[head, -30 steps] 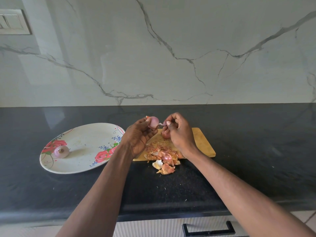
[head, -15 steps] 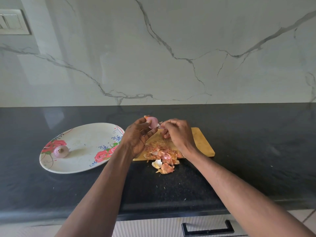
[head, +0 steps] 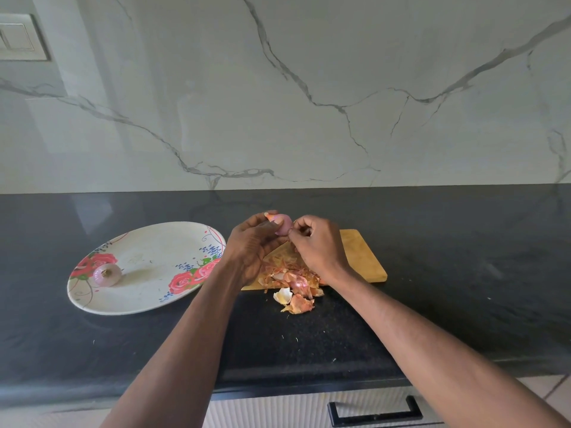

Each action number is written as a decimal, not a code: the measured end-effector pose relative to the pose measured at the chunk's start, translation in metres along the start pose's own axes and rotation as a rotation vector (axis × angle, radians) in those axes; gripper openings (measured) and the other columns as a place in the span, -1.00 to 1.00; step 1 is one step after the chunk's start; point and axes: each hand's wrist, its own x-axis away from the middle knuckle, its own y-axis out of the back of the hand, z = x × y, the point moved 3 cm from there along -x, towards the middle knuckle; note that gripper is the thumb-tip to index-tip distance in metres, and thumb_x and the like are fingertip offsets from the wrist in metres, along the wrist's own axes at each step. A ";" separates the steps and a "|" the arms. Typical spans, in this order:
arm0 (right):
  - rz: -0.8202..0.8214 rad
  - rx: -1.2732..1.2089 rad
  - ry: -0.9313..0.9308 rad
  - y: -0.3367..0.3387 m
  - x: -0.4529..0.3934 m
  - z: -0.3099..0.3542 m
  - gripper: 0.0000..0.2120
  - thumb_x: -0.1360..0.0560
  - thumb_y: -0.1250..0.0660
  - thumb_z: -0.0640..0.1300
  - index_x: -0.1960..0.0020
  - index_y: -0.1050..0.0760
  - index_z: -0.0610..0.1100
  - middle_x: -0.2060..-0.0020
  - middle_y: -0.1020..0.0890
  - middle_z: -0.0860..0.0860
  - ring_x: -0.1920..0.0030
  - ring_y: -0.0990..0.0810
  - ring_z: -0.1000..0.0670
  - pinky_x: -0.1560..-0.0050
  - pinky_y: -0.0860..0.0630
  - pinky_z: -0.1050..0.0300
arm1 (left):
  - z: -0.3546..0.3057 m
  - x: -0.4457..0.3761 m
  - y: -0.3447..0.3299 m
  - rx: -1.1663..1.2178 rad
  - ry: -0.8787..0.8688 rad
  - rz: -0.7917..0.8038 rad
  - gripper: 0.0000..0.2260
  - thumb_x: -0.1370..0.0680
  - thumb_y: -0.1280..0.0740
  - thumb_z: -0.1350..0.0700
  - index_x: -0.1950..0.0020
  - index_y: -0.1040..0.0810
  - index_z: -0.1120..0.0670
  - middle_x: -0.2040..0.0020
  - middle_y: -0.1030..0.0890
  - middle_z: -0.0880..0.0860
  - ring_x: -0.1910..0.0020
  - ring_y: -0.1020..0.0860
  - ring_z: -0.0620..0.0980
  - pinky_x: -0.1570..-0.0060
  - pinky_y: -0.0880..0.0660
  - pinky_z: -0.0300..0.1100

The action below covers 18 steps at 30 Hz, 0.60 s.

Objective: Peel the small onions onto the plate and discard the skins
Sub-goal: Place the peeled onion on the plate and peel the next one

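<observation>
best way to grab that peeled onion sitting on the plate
Take the peeled onion across its rounded sides, coming from above with thumb and fingers. It lies alone at the left end of the plate, cut end facing up toward the camera, so nothing blocks its flanks, and the shallow rim leaves room. Its smooth skin may slip.

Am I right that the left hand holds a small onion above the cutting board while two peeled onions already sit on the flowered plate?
Not quite. The head view shows only one peeled onion on the flowered plate. The rest holds: the left hand holds a small onion above the cutting board.
</observation>
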 end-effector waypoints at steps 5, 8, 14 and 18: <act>0.014 -0.142 -0.122 0.001 -0.001 0.000 -0.76 -0.53 -0.41 -0.06 0.22 -0.61 -0.20 0.38 -0.65 -0.05 0.33 -0.65 -0.08 0.27 -0.57 0.00 | -0.001 -0.001 0.002 0.013 0.007 -0.022 -0.84 -0.57 -0.34 0.33 -0.15 -0.57 0.29 0.06 -0.68 0.22 0.15 -0.70 0.08 0.08 -0.68 -0.10; 0.019 -0.310 -0.233 0.003 -0.002 -0.002 -0.82 -0.52 -0.40 -0.22 0.21 -0.60 -0.30 0.43 -0.63 -0.05 0.42 -0.62 0.00 0.30 -0.57 0.05 | -0.001 -0.002 0.001 0.041 0.006 -0.018 -0.82 -0.60 -0.30 0.35 -0.20 -0.52 0.33 0.05 -0.66 0.25 0.14 -0.69 0.09 0.08 -0.68 -0.09; 0.019 -0.563 -0.399 0.002 -0.003 -0.003 -0.89 -0.47 -0.40 -0.30 0.22 -0.58 -0.32 0.36 -0.63 -0.13 0.45 -0.59 -0.04 0.30 -0.53 0.12 | -0.003 -0.001 0.000 0.047 0.012 0.032 -0.89 -0.63 -0.26 0.32 -0.08 -0.57 0.24 0.05 -0.67 0.20 0.12 -0.67 0.06 0.08 -0.65 -0.12; 0.031 -0.551 -0.389 0.003 -0.001 -0.002 -0.92 -0.47 -0.41 -0.30 0.15 -0.58 -0.33 0.36 -0.64 -0.12 0.44 -0.60 -0.02 0.28 -0.55 0.10 | -0.003 -0.001 0.000 0.065 0.029 0.062 -0.85 -0.64 -0.23 0.32 -0.12 -0.57 0.23 -0.03 -0.66 0.22 0.05 -0.66 0.09 0.04 -0.65 -0.13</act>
